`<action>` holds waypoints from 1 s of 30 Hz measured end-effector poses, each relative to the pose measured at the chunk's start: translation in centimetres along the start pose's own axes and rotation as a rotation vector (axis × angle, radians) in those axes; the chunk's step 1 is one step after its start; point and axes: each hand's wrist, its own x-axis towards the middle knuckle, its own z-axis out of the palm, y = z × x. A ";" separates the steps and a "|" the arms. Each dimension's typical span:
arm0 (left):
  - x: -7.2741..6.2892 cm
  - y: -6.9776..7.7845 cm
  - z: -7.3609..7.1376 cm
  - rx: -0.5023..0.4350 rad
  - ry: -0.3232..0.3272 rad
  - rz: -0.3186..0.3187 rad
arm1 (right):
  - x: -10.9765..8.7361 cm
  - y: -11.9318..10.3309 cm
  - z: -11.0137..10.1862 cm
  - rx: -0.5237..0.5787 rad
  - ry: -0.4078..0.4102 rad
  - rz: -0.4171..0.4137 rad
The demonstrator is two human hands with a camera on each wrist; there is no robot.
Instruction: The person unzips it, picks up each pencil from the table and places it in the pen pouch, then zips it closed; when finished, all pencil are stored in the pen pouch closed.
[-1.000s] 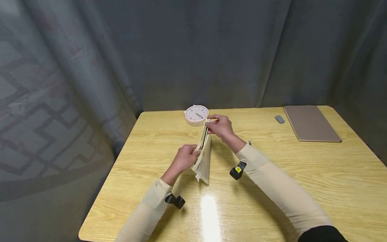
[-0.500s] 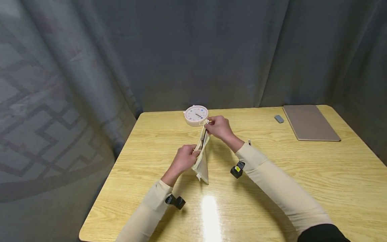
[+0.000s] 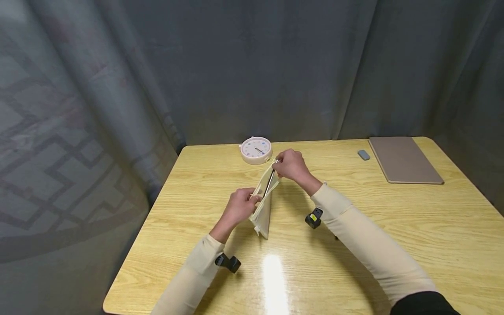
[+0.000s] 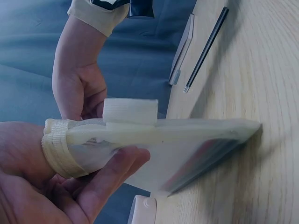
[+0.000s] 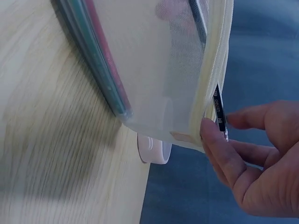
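Cream mesh forms one pouch (image 3: 263, 215), left of centre on the tabletop (image 3: 177, 210); your left hand (image 3: 239, 204) grips its rim. Your right hand (image 3: 292, 165) pinches one black pencil (image 5: 218, 109) at the opening. One clock (image 3: 256, 150), one grey block (image 3: 364, 155) and one brown notebook (image 3: 407, 159) lie toward the far edge.

Curtained-off desk space, study-like; home, office or studio, cannot tell which. Grey-blue drapes (image 3: 256, 74) hang close behind and at both sides, angular pattern on the left. Wood-grain worktop (image 3: 169, 249), rounded corners, bright glare on the near part. Desk goods: round pink clock (image 3: 256, 149), flat brown folder or notebook (image 3: 405, 160), small grey block (image 3: 364, 155), pencil (image 4: 206, 50), mesh zip pouch (image 5: 154, 70) holding coloured sticks, likely pens (image 5: 97, 56). Black camera units (image 3: 229, 263) on both wrists: filming set-up.
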 end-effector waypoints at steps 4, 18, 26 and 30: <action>0.1 -0.1 0.1 -0.002 -0.005 0.014 | 0.0 -0.2 0.0 -0.036 -0.023 -0.001; 0.1 0.0 0.0 -0.020 -0.032 0.008 | 0.1 0.6 -0.5 -0.010 0.007 0.024; 0.0 0.2 0.1 0.000 -0.029 0.007 | -0.1 3.0 -2.5 0.056 0.101 0.006; 0.0 0.3 0.1 0.008 -0.026 0.016 | -0.6 6.7 -4.6 0.019 0.103 0.057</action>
